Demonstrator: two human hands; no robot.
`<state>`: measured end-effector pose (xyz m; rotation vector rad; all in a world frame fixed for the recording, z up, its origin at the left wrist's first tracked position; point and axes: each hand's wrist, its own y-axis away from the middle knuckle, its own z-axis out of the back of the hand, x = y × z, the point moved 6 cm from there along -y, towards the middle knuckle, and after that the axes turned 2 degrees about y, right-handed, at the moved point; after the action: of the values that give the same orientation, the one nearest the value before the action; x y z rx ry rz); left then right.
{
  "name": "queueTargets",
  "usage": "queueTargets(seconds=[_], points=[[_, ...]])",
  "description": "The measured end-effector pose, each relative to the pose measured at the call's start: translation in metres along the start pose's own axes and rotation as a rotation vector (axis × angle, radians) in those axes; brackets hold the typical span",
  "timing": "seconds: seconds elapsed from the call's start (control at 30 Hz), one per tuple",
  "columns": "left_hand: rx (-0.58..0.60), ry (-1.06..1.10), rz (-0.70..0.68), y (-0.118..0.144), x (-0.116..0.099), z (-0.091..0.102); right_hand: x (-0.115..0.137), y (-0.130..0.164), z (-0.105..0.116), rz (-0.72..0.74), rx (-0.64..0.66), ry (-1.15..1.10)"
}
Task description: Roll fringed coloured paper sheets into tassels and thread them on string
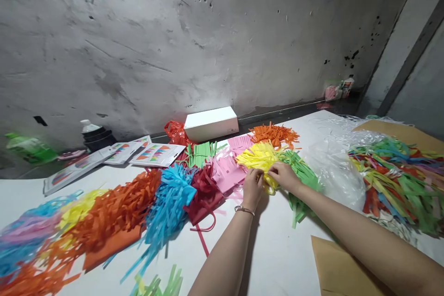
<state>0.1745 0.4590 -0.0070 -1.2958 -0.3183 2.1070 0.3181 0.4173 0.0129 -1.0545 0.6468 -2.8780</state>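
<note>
A bundle of yellow fringed paper (pixel 260 155) lies on the white table in front of me. My left hand (pixel 254 185), with a bracelet at the wrist, pinches its near left edge. Fingers of my right hand (pixel 283 176) are closed on the near right edge of the same bundle. Pink fringed paper (pixel 227 173) lies just left of my left hand, with dark red fringed paper (pixel 205 196) beyond it. Green fringed paper (pixel 301 171) is partly beneath my right hand and forearm. Orange fringed paper (pixel 274 135) sits behind the yellow one.
Blue fringed paper (pixel 169 208) and a large orange fringed pile (pixel 118 208) spread leftward. Flat printed packets (pixel 157 154) and a white box (pixel 211 123) stand along the wall. To the right are clear plastic bags (pixel 338 173), mixed tassels (pixel 405 185) and brown cardboard (pixel 342 268).
</note>
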Motion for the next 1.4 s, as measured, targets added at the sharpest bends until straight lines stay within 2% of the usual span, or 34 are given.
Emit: queueTargets(seconds=[0.3,0.5,0.6,0.77,0.83,0.93,1.03,1.1,1.17,1.23,1.3,1.4], points=[[-0.056,-0.072,0.016,0.0,0.0,0.002,-0.035,0.01,0.007,-0.265,-0.094,-0.415],[-0.081,-0.174,-0.007,-0.001,-0.001,0.007,-0.046,0.031,0.016,-0.368,-0.218,-0.732],[-0.069,-0.226,-0.107,-0.001,-0.017,0.009,-0.048,0.042,0.021,-0.394,-0.263,-0.805],[0.15,-0.278,-0.369,0.007,-0.054,-0.011,-0.041,0.046,0.022,-0.357,-0.279,-0.809],[0.17,-0.32,-0.389,0.009,-0.057,-0.014,-0.037,0.046,0.024,-0.316,-0.287,-0.763],[0.136,-0.376,-0.366,0.008,-0.05,-0.011,-0.033,0.049,0.034,-0.244,-0.313,-0.629],[0.107,-0.397,-0.347,0.007,-0.043,-0.008,-0.021,0.057,0.05,-0.144,-0.357,-0.405],[0.092,-0.4,-0.342,0.007,-0.041,-0.009,-0.005,0.062,0.057,-0.027,-0.345,-0.221],[0.08,-0.399,-0.339,0.008,-0.041,-0.012,0.015,0.063,0.052,0.125,-0.254,-0.036],[0.067,-0.394,-0.334,0.009,-0.04,-0.013,0.029,0.06,0.037,0.242,-0.134,0.147],[0.054,-0.385,-0.331,0.009,-0.041,-0.011,0.032,0.052,0.023,0.284,-0.061,0.327],[0.051,-0.36,-0.347,0.01,-0.044,-0.008,0.024,0.037,0.013,0.291,-0.027,0.557]])
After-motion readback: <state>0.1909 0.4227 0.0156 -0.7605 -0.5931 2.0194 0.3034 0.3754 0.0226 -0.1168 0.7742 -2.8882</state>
